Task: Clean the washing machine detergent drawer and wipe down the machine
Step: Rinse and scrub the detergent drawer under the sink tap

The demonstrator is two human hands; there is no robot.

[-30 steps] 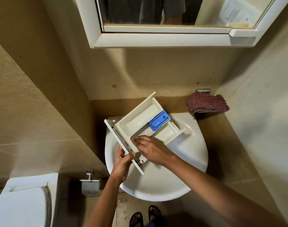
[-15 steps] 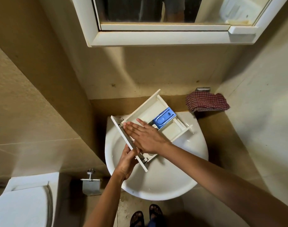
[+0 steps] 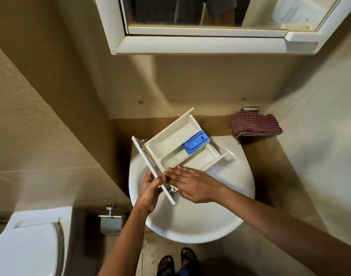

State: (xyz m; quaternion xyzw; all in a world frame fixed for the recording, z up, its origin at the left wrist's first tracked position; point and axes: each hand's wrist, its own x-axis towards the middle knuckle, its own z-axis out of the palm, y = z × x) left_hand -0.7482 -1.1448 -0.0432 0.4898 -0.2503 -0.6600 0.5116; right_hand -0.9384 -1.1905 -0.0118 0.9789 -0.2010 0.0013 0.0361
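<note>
left hand [image 3: 150, 191] grips our detergent drawer [image 3: 170, 150] by its front panel over the sink [image 3: 240, 176]; right hand [image 3: 192, 185] lies flat, fingers straight, on the drawer's near compartment.

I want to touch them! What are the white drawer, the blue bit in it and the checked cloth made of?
The detergent drawer looks like hard white plastic: thin moulded walls, slight sheen. The blue insert seems plastic too, smooth and matte. The checked cloth is likely woven cotton: soft folds, no shine.

White basin [image 3: 190, 234] below a mirrored cabinet [image 3: 200, 44], toilet [image 3: 23, 246] and paper holder [image 3: 110, 223] at left
</note>
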